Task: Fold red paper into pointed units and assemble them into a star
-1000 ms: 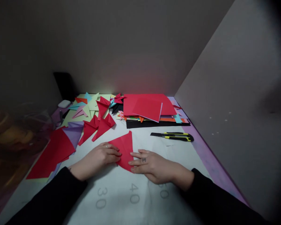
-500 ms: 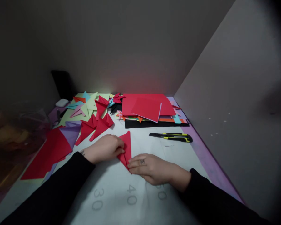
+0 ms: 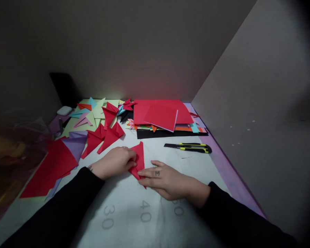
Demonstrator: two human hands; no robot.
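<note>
As left hand curls over red paper | right hand palm-down, grip spread | left grip: can't tell

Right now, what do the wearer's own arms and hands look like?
Both arms wear long, plain black sleeves. The left hand has a dark wrist marking near the cuff; the right hand has a small dark mark on its fingers.
</note>
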